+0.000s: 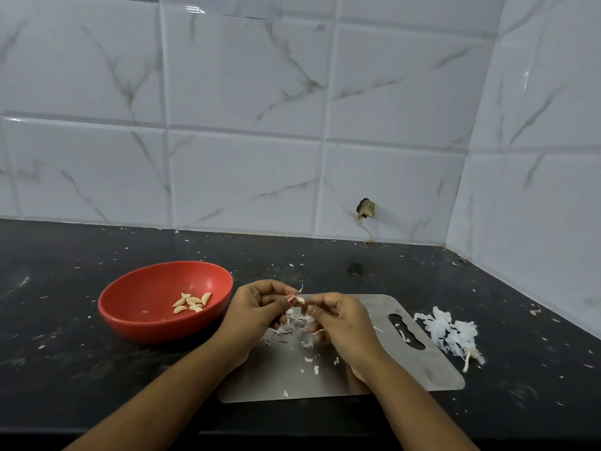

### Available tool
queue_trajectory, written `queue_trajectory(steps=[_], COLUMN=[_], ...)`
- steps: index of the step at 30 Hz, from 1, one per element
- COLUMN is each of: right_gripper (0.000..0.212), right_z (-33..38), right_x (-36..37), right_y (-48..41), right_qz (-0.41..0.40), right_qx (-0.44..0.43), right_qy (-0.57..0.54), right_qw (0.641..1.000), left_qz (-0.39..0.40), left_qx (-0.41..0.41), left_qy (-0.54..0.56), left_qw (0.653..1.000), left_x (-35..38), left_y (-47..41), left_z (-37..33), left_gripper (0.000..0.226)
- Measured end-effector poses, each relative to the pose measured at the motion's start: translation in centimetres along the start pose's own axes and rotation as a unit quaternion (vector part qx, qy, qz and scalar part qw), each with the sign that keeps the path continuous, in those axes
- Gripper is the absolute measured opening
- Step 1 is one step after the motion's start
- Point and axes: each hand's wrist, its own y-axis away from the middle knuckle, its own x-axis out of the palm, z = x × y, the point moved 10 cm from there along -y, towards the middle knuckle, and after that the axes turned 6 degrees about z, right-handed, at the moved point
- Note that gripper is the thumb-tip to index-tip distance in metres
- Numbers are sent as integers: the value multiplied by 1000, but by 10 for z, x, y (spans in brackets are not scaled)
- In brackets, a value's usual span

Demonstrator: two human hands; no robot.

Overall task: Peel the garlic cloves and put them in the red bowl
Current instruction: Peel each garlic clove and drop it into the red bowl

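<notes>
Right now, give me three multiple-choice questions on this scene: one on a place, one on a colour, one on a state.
1. The red bowl sits where? A left of the steel board; B on it; C right of it.
2. The countertop is? A white; B black; C green.
3. The left hand and right hand? A both pinch one garlic clove; B lie flat; C lift the bowl.
Answers: A, it stands off the board's left edge; B, dark speckled stone; A, fingertips meet on the clove.
</notes>
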Motion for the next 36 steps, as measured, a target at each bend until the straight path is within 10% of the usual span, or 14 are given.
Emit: queue_trajectory(steps=[14,36], right_gripper=[10,11], right_z=[5,0], right_x=[4,11], right_y=[0,-3], right_qz=[7,57], right_qx=[-30,-8], right_qy=[43,-43], right_qw=[999,997], left_qz=[-27,11], left_qx=[22,16], left_qy=[-110,11], left_qw=[993,1000], left_x=[-6,3], left_y=[0,2], left_z=[-2,-3], left_gripper=[13,14])
